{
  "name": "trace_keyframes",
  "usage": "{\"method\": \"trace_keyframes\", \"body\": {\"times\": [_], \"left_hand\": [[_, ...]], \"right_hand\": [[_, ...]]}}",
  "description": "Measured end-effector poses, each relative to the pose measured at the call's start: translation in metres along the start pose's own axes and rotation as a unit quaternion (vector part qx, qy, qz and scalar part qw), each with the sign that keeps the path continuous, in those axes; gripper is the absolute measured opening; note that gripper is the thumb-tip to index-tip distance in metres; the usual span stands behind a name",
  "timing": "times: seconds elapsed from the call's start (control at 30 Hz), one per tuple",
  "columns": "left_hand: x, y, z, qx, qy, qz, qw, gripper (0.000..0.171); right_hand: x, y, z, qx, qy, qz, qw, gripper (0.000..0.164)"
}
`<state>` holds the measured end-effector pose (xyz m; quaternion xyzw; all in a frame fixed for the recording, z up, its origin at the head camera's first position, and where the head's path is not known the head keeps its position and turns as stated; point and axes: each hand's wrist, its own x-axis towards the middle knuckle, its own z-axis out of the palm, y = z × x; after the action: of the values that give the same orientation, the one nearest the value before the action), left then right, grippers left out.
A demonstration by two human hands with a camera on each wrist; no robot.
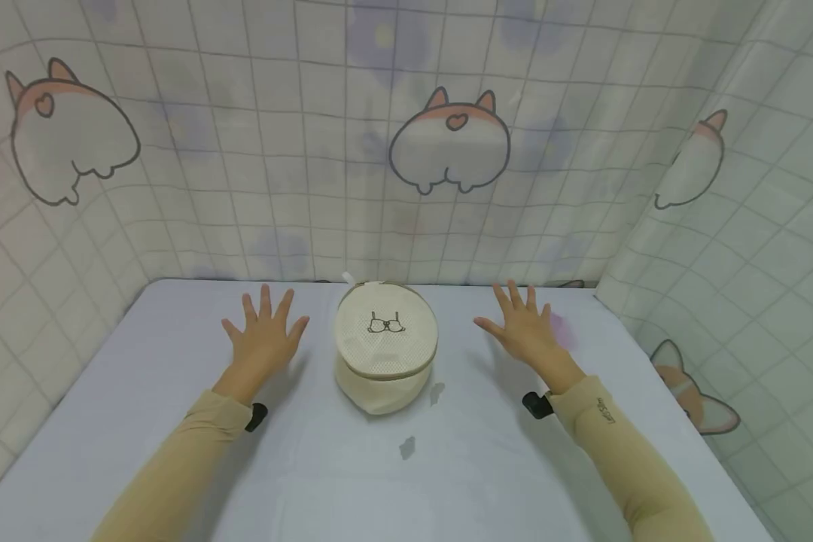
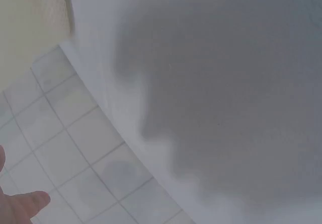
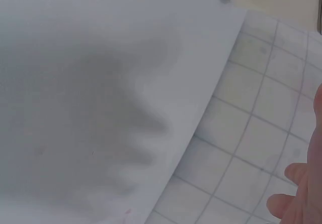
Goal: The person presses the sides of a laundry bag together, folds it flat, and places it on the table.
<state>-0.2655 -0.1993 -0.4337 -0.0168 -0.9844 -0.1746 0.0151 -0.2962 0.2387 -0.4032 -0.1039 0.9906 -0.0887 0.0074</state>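
A cream bra wash bag [image 1: 386, 346] with a round mesh lid, a zipped rim and a small bra print stands on the white table [image 1: 312, 482], between the two hands. To its left, my left hand [image 1: 260, 346] is held above the surface with fingers spread and holds nothing. My right hand [image 1: 525, 331], likewise spread and holding nothing, is to the right of the bag. Both hands cast shadows and are apart from the bag. In the wrist views only parts of the hands and a corner of the bag [image 2: 30, 27] show.
Two grey patches [image 1: 407, 448] mark the tabletop in front of the bag. Partly behind the right hand lies a pink spot [image 1: 561, 330]. Gridded curtains [image 1: 325, 188] with corgi prints enclose the table at the back and both sides.
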Motion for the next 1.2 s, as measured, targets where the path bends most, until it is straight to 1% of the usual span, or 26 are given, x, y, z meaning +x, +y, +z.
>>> {"method": "trace_keyframes", "body": {"times": [0.1,0.23,0.4,0.47,0.57,0.9,1.03,1.2], "left_hand": [[-0.003,-0.003,-0.002,-0.005,0.014,-0.001,0.9999,0.075],[-0.003,-0.007,-0.008,-0.015,0.029,-0.001,0.9995,0.076],[-0.003,-0.005,-0.017,-0.026,0.038,0.004,0.9989,0.075],[-0.004,-0.004,-0.018,-0.030,0.043,0.008,0.9986,0.074],[-0.006,-0.004,-0.018,-0.035,0.048,0.012,0.9981,0.073],[-0.015,0.002,-0.016,-0.058,0.067,0.030,0.9956,0.070],[-0.017,0.005,-0.016,-0.067,0.074,0.032,0.9945,0.069],[-0.018,0.009,-0.016,-0.085,0.075,0.038,0.9928,0.068]], "right_hand": [[-0.003,0.000,0.001,-0.004,0.001,-0.006,1.000,0.091],[-0.005,-0.001,0.001,-0.004,0.006,-0.019,1.000,0.091],[-0.005,0.000,0.002,-0.013,0.040,-0.046,0.998,0.087],[-0.006,0.000,0.003,-0.014,0.054,-0.056,0.997,0.085],[-0.009,-0.002,0.004,-0.011,0.064,-0.066,0.996,0.084],[-0.018,-0.012,0.004,0.001,0.075,-0.089,0.993,0.083],[-0.020,-0.016,0.004,0.003,0.066,-0.097,0.993,0.083],[-0.023,-0.021,0.003,0.023,0.061,-0.106,0.992,0.081]]}}
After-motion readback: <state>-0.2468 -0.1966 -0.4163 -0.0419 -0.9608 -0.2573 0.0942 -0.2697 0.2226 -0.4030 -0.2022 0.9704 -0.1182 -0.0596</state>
